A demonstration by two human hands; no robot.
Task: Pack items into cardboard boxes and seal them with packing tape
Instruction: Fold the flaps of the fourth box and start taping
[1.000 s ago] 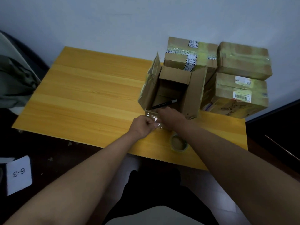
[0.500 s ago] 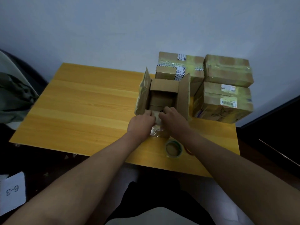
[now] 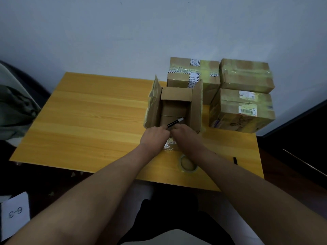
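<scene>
**Both hands meet at the near edge of the open box, a marker between them**

The fingers of the left hand (image 3: 155, 137) are curled, and its thumb and forefinger pinch the near end of a slim black marker pen with a white tip (image 3: 175, 122). The right hand (image 3: 185, 136) lies just beside the left, knuckles up and fingers curled under; whether they also hold the pen or the box's near flap cannot be told. The pen slants up and away from the hands, its white tip over the mouth of the open brown cardboard box (image 3: 174, 106).

That box stands upright with its side flaps raised, and the hands touch its near edge. A crinkled clear plastic wrapper (image 3: 169, 145) lies just beside the box on its near side, partly under both wrists. Nearer still from the box lies a flat roll of yellowish packing tape (image 3: 188, 164), partly covered by the right forearm.

All of this rests on the yellow wood-grain table (image 3: 92, 119). Right of and behind the open box, three sealed, taped cardboard boxes (image 3: 244, 96) are stacked against the wall. Far left of the box, below the table, is a white card marked "6-3" (image 3: 15, 213).
</scene>
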